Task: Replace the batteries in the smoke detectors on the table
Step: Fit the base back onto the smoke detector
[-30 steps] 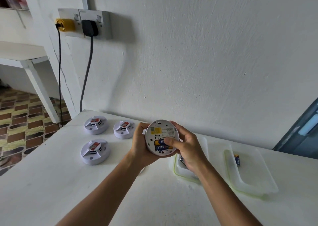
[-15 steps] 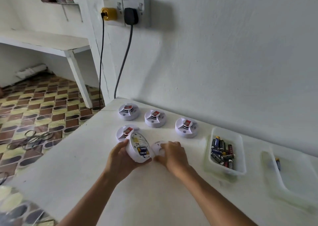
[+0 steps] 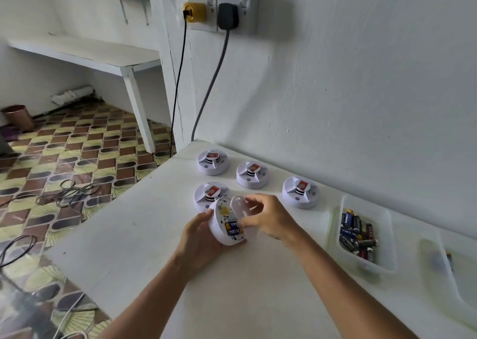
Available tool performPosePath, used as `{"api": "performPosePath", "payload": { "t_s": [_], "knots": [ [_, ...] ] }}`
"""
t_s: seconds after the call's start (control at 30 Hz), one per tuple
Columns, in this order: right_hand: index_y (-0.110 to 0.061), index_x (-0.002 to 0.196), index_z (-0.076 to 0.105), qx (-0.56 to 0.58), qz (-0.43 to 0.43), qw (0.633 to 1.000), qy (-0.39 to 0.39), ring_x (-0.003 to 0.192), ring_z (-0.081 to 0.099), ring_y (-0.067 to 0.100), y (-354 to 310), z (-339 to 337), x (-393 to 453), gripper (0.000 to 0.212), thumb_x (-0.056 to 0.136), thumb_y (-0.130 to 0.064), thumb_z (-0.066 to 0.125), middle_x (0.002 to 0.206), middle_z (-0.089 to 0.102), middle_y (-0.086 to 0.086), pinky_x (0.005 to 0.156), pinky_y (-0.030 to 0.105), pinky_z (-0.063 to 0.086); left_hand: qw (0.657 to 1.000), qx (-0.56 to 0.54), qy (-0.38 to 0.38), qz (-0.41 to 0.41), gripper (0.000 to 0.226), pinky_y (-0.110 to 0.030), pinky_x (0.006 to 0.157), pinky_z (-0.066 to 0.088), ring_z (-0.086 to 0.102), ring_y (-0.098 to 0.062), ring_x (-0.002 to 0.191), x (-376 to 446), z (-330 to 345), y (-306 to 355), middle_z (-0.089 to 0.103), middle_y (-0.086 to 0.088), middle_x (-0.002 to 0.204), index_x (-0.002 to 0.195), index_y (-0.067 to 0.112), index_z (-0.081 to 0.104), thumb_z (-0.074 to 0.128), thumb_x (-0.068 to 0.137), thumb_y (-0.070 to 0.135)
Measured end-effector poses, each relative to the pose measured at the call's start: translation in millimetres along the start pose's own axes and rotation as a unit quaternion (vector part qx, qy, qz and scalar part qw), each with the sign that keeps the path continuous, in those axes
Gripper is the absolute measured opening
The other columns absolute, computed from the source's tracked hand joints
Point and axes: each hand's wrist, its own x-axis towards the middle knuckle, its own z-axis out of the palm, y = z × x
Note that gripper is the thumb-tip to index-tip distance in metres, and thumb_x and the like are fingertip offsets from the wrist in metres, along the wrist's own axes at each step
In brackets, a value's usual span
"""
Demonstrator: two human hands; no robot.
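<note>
Head view: the left hand (image 3: pixel 200 238) cups an opened smoke detector (image 3: pixel 227 224) above the white table (image 3: pixel 154 235), its back tilted toward the right hand (image 3: pixel 268 218), with two blue batteries (image 3: pixel 233 229) seated side by side low in the compartment. The right hand pinches the round back cover (image 3: pixel 241 204), held on edge at about three o'clock from the detector and touching its rim. The coming move looks like closing cover onto back; the right hand is nearer. Four closed detectors (image 3: pixel 299 191) sit from ten to one o'clock; the battery bin (image 3: pixel 366 235) lies at three.
</note>
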Motion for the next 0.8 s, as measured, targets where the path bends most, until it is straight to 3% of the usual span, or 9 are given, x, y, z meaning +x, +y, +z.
{"api": "performPosePath", "payload": {
  "t_s": [0.17, 0.27, 0.37, 0.5, 0.57, 0.67, 0.73, 0.8],
  "knots": [
    [-0.012, 0.105, 0.073, 0.026, -0.008, 0.998, -0.06, 0.072, 0.06, 0.005, -11.0, 9.2, 4.7, 0.042, 0.064, -0.006, 0.082, 0.084, 0.071, -0.004, 0.071, 0.02, 0.05, 1.0, 0.001, -0.001, 0.0, 0.068, -0.062, 0.098, 0.042, 0.064, -0.038, 0.106, 1.2, -0.7, -0.6, 0.061, -0.024, 0.125, 0.124, 0.008, 0.064, 0.08, 0.066, 0.04],
    [-0.012, 0.107, 0.072, 0.03, 0.008, 0.998, -0.063, 0.077, 0.063, 0.006, -9.8, 7.5, 10.2, 0.048, 0.061, -0.01, 0.086, 0.087, 0.072, -0.004, 0.075, 0.021, 0.053, 1.0, 0.003, -0.004, -0.004, 0.066, -0.058, 0.093, 0.047, 0.066, -0.035, 0.102, 1.3, 0.6, -0.5, 0.065, -0.021, 0.121, 0.12, 0.01, 0.068, 0.083, 0.063, 0.041],
    [-0.015, 0.109, 0.069, 0.007, 0.029, 0.998, -0.048, 0.09, 0.067, 0.017, -8.4, 7.4, 15.3, 0.062, 0.052, -0.021, 0.092, 0.097, 0.072, 0.003, 0.084, 0.033, 0.056, 1.0, 0.012, -0.011, 0.0, 0.065, -0.06, 0.097, 0.043, 0.064, -0.034, 0.107, 1.9, 0.2, 0.2, 0.062, -0.02, 0.128, 0.123, 0.011, 0.066, 0.08, 0.068, 0.042],
    [-0.014, 0.107, 0.065, 0.016, 0.057, 0.997, -0.049, 0.085, 0.064, 0.017, -11.6, 8.5, 17.9, 0.062, 0.052, -0.02, 0.093, 0.093, 0.066, 0.003, 0.073, 0.031, 0.057, 1.0, -0.003, -0.013, -0.008, 0.068, -0.061, 0.096, 0.044, 0.063, -0.037, 0.11, 2.3, -1.9, -0.2, 0.059, -0.022, 0.132, 0.126, 0.01, 0.064, 0.082, 0.067, 0.04],
    [-0.014, 0.107, 0.066, 0.017, 0.059, 0.997, -0.055, 0.086, 0.065, 0.018, -14.7, 7.9, 17.9, 0.06, 0.054, -0.02, 0.093, 0.09, 0.065, 0.001, 0.075, 0.034, 0.059, 1.0, -0.003, -0.017, -0.009, 0.068, -0.061, 0.098, 0.043, 0.063, -0.038, 0.111, 2.9, -2.9, -0.3, 0.059, -0.022, 0.131, 0.125, 0.01, 0.064, 0.082, 0.067, 0.039],
    [-0.012, 0.109, 0.067, 0.028, 0.065, 0.996, -0.054, 0.093, 0.069, 0.018, -16.2, 8.4, 17.3, 0.063, 0.055, -0.036, 0.091, 0.093, 0.069, 0.001, 0.08, 0.039, 0.059, 1.0, 0.009, -0.013, -0.006, 0.071, -0.064, 0.101, 0.038, 0.059, -0.041, 0.115, 4.1, -4.8, -0.9, 0.057, -0.025, 0.131, 0.127, 0.01, 0.063, 0.083, 0.066, 0.04],
    [-0.012, 0.105, 0.067, 0.032, 0.072, 0.996, -0.041, 0.091, 0.07, 0.018, -15.9, 9.7, 18.1, 0.069, 0.051, -0.047, 0.09, 0.096, 0.07, 0.006, 0.078, 0.04, 0.06, 1.0, 0.013, -0.014, -0.005, 0.071, -0.064, 0.102, 0.037, 0.058, -0.042, 0.116, 3.8, -4.6, -0.6, 0.057, -0.026, 0.13, 0.126, 0.01, 0.063, 0.084, 0.066, 0.041],
    [-0.011, 0.095, 0.065, 0.036, 0.08, 0.996, -0.022, 0.086, 0.071, 0.021, -15.2, 12.3, 17.7, 0.061, 0.052, -0.048, 0.089, 0.095, 0.072, 0.009, 0.073, 0.041, 0.061, 1.0, 0.021, -0.022, -0.009, 0.066, -0.062, 0.102, 0.038, 0.059, -0.043, 0.116, 2.6, -4.3, -1.1, 0.06, -0.025, 0.128, 0.123, 0.011, 0.066, 0.082, 0.067, 0.043]
  ]
}}
